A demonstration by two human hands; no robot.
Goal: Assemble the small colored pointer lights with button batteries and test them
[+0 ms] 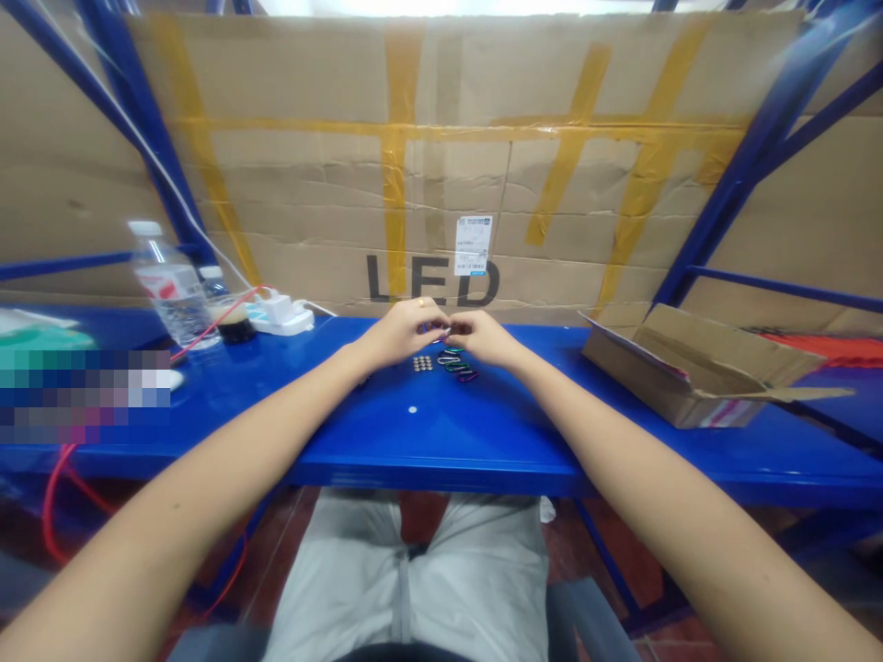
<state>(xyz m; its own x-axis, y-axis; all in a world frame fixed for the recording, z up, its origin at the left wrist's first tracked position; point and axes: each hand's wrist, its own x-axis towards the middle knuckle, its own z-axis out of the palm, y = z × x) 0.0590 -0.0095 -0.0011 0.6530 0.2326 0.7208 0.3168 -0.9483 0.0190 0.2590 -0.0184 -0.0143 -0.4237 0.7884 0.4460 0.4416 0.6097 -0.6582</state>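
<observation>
The fingertips of the left hand [416, 322] and of the right hand [484, 338] are brought close together above the table [483, 441], with the fingers of both curled inward. Whether anything is pinched there cannot be told, as the gap is small and largely covered by the fingers themselves. A ring [421, 302] is worn on the left hand.

Just below the right hand, a short column of coloured clips [457, 367] is laid on the tabletop, the far end of the group being partly hidden by the fingers. Their long axes are set crosswise, roughly along the table's front edge (which end of each is the narrower cannot be made out). To their left, small metal pieces [423, 363] are arranged in a tight block, and nearer the front edge a white disc [412, 410] is placed by itself.

Farther out, the right side is taken up by an open cardboard box [714, 409], its flaps spread. On the left are crowded a water bottle [169, 294], a cup of dark liquid [235, 326] and a white power strip [281, 315], with a red cable [200, 340] run past them. Behind everything, the view is closed off by a large cardboard panel [331, 211] marked "LED".
</observation>
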